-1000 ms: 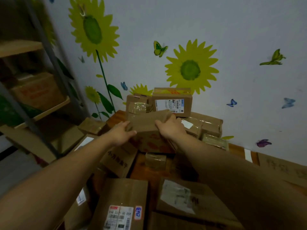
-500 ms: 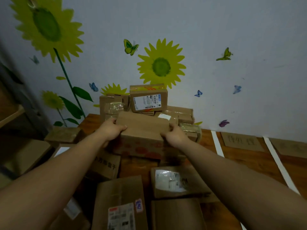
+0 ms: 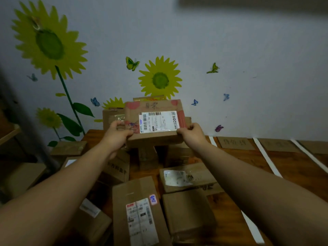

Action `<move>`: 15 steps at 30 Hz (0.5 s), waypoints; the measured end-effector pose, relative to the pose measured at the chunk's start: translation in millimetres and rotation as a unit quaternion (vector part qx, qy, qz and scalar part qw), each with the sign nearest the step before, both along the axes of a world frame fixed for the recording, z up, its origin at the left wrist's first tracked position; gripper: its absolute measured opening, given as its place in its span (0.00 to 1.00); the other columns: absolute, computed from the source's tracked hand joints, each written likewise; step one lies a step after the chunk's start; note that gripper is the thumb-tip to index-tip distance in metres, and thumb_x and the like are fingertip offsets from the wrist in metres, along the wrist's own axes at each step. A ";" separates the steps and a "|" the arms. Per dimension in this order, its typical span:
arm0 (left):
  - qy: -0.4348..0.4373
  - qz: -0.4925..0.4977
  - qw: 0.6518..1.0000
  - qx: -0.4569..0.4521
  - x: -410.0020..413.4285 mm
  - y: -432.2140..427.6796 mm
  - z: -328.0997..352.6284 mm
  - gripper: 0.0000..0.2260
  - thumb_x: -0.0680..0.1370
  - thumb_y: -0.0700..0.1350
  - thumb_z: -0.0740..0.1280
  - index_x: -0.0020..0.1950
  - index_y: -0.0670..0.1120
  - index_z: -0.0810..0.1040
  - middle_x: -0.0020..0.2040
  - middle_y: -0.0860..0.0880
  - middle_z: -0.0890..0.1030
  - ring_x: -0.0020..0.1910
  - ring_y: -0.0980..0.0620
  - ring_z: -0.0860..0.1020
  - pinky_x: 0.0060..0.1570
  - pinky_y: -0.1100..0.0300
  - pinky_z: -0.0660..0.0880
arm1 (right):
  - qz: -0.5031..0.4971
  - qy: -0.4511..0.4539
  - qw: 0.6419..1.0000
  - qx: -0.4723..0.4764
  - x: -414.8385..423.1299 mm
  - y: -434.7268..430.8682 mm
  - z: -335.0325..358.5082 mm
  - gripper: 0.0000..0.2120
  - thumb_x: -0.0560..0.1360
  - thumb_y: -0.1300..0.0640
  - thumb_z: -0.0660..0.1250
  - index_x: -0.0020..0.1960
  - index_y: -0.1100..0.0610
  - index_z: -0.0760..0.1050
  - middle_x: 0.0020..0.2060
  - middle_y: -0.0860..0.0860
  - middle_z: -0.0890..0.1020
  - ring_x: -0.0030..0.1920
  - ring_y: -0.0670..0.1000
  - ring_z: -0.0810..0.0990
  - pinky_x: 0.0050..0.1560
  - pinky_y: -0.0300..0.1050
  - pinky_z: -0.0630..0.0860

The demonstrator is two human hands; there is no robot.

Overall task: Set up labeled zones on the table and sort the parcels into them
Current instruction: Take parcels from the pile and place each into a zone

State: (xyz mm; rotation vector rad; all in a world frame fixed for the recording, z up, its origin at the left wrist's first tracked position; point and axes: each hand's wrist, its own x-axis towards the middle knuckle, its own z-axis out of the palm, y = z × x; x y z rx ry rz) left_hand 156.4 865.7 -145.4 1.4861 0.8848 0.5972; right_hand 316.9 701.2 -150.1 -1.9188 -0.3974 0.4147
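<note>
Brown cardboard parcels crowd the left and centre of the brown wooden tabletop, and more are stacked against the pale wall. On the right, bare wood between the white tape strips lies open.

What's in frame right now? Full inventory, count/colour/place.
table: one, brown wood, lower frame
held parcel: one, brown with red patches and a white shipping label, up at centre frame
other parcels: many, exact count unclear, brown cardboard, heaped on the table's left and centre
zone cards: at least two, brown with handwriting, back right of the table
tape strips: three visible, white, running front to back on the right side
wall: one, pale, behind the table
sunflower decals: four, yellow-green, on the wall
butterfly decals: seven, green, blue and purple, on the wall
shelf: one, wooden, far left, blurred
left grip: one, bare hand, holds the held parcel's lower left edge
right grip: one, bare hand, holds its lower right corner
</note>
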 end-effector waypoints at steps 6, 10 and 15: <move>-0.043 -0.022 0.995 0.089 14.2 -51.0 16.9 0.20 0.73 0.28 0.66 0.56 0.46 0.64 0.44 0.54 0.71 0.44 0.54 0.74 0.39 0.63 0.76 | 0.009 -0.046 0.999 0.025 0.2 -55.2 16.0 0.29 0.73 0.67 0.68 0.69 0.54 0.62 0.58 0.53 0.77 0.51 0.50 0.79 0.49 0.44 0.79; -0.052 -0.060 0.990 0.114 38.0 -95.0 25.6 0.19 0.72 0.26 0.65 0.54 0.44 0.63 0.43 0.50 0.75 0.45 0.51 0.77 0.36 0.67 0.75 | -0.023 -0.061 0.997 0.041 16.4 -107.4 24.6 0.27 0.73 0.68 0.68 0.67 0.55 0.62 0.58 0.53 0.77 0.51 0.49 0.77 0.49 0.42 0.77; -0.063 -0.116 0.983 0.131 88.6 -179.5 26.9 0.19 0.72 0.25 0.65 0.54 0.44 0.63 0.52 0.42 0.75 0.45 0.49 0.76 0.29 0.72 0.74 | -0.081 -0.066 0.993 0.050 39.4 -209.4 27.3 0.26 0.75 0.62 0.70 0.67 0.55 0.61 0.57 0.52 0.77 0.52 0.50 0.77 0.53 0.45 0.77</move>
